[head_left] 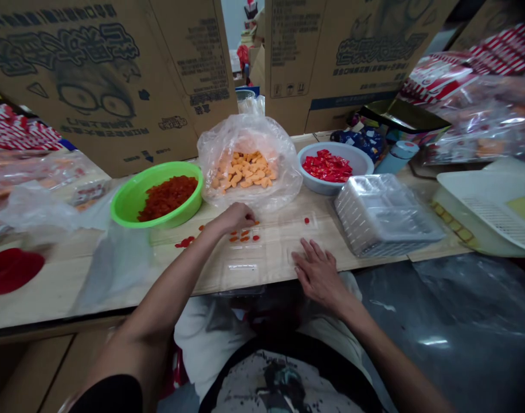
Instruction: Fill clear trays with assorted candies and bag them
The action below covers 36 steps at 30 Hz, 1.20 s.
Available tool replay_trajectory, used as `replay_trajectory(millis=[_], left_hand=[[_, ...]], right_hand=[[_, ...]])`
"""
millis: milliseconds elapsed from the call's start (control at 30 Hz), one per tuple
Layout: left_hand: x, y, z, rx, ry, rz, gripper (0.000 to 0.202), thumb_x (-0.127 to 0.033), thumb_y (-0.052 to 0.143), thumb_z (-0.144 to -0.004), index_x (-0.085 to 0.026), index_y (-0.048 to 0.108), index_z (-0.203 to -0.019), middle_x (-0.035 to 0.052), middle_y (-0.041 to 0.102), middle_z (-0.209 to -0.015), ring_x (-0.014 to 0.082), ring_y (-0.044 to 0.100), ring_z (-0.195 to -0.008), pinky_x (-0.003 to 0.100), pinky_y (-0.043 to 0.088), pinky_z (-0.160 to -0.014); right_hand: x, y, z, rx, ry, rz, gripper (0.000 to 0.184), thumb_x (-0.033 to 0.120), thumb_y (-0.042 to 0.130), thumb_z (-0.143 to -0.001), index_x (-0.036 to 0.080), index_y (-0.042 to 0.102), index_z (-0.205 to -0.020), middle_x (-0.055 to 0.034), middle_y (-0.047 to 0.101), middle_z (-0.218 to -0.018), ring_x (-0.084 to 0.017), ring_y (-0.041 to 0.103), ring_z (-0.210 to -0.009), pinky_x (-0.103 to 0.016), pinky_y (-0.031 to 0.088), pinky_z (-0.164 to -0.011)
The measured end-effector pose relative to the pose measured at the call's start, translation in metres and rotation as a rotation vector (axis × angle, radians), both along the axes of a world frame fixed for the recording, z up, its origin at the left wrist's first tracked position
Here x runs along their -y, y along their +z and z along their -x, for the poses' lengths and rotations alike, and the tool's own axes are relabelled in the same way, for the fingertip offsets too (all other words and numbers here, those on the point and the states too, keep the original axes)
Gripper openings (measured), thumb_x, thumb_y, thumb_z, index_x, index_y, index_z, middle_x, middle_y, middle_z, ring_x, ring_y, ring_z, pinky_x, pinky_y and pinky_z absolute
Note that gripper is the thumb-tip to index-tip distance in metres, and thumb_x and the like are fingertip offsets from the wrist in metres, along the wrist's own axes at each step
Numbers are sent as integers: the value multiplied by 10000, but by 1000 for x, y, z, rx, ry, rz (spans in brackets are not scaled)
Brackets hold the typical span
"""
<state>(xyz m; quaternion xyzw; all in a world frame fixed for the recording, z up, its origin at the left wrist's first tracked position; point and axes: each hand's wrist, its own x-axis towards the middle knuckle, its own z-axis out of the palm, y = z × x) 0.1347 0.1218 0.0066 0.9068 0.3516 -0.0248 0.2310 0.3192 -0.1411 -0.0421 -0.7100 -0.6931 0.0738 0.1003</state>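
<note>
A clear plastic compartment tray (262, 252) lies on the wooden table in front of me. My left hand (235, 218) is curled shut over its far left part, where several small orange and red candies (244, 235) lie. What its fingers hold is hidden. My right hand (318, 272) rests flat with fingers spread on the tray's near right edge, holding nothing. One red candy (306, 220) sits alone in a far right compartment. A few red candies (185, 242) lie loose on the table to the left.
A green bowl (129, 201) of dark red candies stands at left, a clear bag (249, 163) of orange pieces in the middle, a grey bowl (357, 160) of red wrapped sweets at right. A stack of empty clear trays (385, 215) sits beside it. Cardboard boxes (108, 80) wall the back.
</note>
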Motion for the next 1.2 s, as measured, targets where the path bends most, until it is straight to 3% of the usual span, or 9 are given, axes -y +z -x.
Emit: replay_trajectory(millis=[133, 267, 367, 500, 600, 700, 800, 1067, 1200], left_hand=[[21, -1, 7, 16, -12, 61, 185, -186, 609, -737, -157, 778, -806, 8, 705, -675, 121, 554, -596, 216, 371, -580], [29, 1, 6, 136, 148, 32, 193, -220, 588, -764, -144, 740, -856, 6, 674, -680, 122, 561, -601, 215, 398, -582], [34, -1, -13, 264, 211, 108, 262, -192, 510, -806, -130, 712, -961, 14, 681, -738, 121, 581, -625, 212, 438, -598], [49, -9, -57, 339, 112, 246, 266, -213, 536, -843, -130, 692, -1042, 31, 696, -820, 118, 608, -665, 208, 475, -619], [56, -15, -81, 328, 111, 300, 299, -217, 585, -840, -132, 675, -1112, 40, 705, -836, 116, 613, -638, 204, 474, -584], [52, -17, -88, 305, 203, 269, 269, -175, 543, -854, -128, 694, -1070, 33, 708, -817, 111, 614, -618, 201, 468, -576], [44, -14, -88, 265, 277, 170, 209, -164, 563, -833, -116, 734, -943, 37, 718, -800, 133, 630, -685, 224, 487, -656], [53, -19, -104, 20, 95, -7, 188, -236, 647, -784, -145, 785, -874, 81, 754, -825, 191, 665, -772, 268, 490, -744], [54, -19, -108, 8, 37, 13, 233, -137, 618, -746, -159, 797, -893, 79, 763, -855, 193, 673, -793, 266, 487, -763]], right_hand=[[-6, -2, 0, -26, 40, -4, 423, 290, 430, -961, 243, 592, -1349, -129, 273, -1616, -346, 235, -1479, -586, 253, -1108], [-5, 0, 0, -42, 46, -4, 418, 292, 434, -963, 252, 595, -1347, -122, 280, -1615, -338, 238, -1479, -588, 243, -1114], [-1, 3, 0, -53, 44, 3, 421, 287, 448, -956, 258, 589, -1352, -122, 279, -1615, -333, 234, -1481, -585, 243, -1116], [9, 5, -3, -62, 40, 20, 413, 278, 457, -948, 264, 601, -1335, -120, 295, -1609, -331, 246, -1478, -585, 242, -1118], [15, 5, -6, -74, 37, 14, 410, 276, 450, -953, 271, 605, -1333, -111, 296, -1610, -319, 244, -1481, -569, 243, -1125], [18, 4, -8, -88, 30, 9, 412, 271, 457, -948, 267, 607, -1332, -113, 299, -1608, -311, 241, -1483, -558, 241, -1131], [18, 4, -10, -106, 31, 5, 420, 269, 465, -944, 262, 603, -1340, -116, 292, -1611, -313, 232, -1486, -560, 233, -1136], [17, 2, -12, -135, 36, -12, 421, 264, 481, -937, 254, 605, -1339, -120, 297, -1608, -314, 230, -1486, -563, 217, -1144], [17, 4, -12, -151, 25, -13, 415, 265, 474, -942, 258, 611, -1334, -112, 300, -1608, -307, 238, -1484, -559, 216, -1145]])
